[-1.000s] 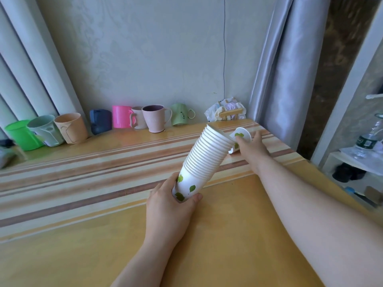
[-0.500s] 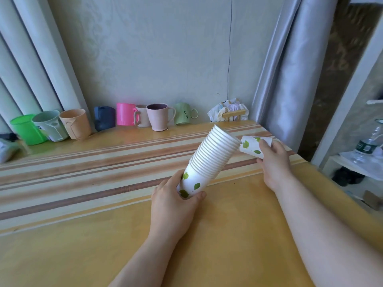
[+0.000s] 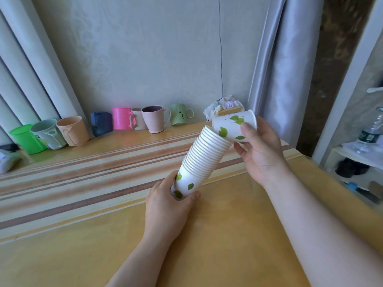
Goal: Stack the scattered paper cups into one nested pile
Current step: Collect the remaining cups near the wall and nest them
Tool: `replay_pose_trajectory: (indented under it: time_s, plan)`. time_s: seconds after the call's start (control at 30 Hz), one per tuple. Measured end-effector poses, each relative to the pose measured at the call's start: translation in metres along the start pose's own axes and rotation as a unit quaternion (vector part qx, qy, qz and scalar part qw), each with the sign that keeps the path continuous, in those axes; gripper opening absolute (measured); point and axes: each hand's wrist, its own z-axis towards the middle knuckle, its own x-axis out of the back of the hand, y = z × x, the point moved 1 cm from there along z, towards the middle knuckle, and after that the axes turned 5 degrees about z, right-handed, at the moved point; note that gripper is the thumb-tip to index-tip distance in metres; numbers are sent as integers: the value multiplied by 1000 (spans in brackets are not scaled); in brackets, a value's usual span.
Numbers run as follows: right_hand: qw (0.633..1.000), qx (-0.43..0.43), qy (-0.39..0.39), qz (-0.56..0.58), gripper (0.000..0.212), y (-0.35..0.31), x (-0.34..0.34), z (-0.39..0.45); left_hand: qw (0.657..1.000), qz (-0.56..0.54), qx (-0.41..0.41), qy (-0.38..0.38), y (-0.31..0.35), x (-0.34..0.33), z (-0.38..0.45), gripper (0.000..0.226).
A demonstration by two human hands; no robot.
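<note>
My left hand grips the bottom of a nested pile of white paper cups printed with green leaves; the pile tilts up and to the right above the table. My right hand holds a single paper cup on its side, thumb on its wall. That cup's base end touches the rim of the pile's top cup, and its open mouth faces right. How far the base has entered the pile cannot be made out.
A row of plastic mugs in green, peach, navy, pink and mauve lines the back wall. A crumpled wrapper lies at the back right. Curtains hang on both sides. The yellow striped table ends at right beside a shelf with a bottle.
My right hand picked the single cup up off the table at the far right, lifted it and brought it left to the mouth of the pile. The left hand kept its hold on the pile.
</note>
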Motion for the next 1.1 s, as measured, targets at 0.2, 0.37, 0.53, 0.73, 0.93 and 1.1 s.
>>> replay_pose_trajectory:
  time_s: [0.2,0.37,0.53,0.73,0.93,1.1]
  plan:
    - [999,5,-36,-15,47,3,-2,-2,1000,0,0,1,0,1,-2,68]
    - [998,-1,-56,-30,51,8,-6,-3,1000,4,-4,3,3,2,-3,67]
    - [999,0,-38,2,81,9,-5,-1,1000,15,-8,3,3,1,-2,64]
    - [997,60,-38,-33,78,2,-1,0,1000,21,-6,1,4,-1,-2,64]
    - [993,1,-104,-52,127,16,-1,0,1000,19,-6,2,8,2,-6,59]
    - [979,-72,-167,-92,106,36,-11,-10,1000,1,14,-11,10,8,-5,54]
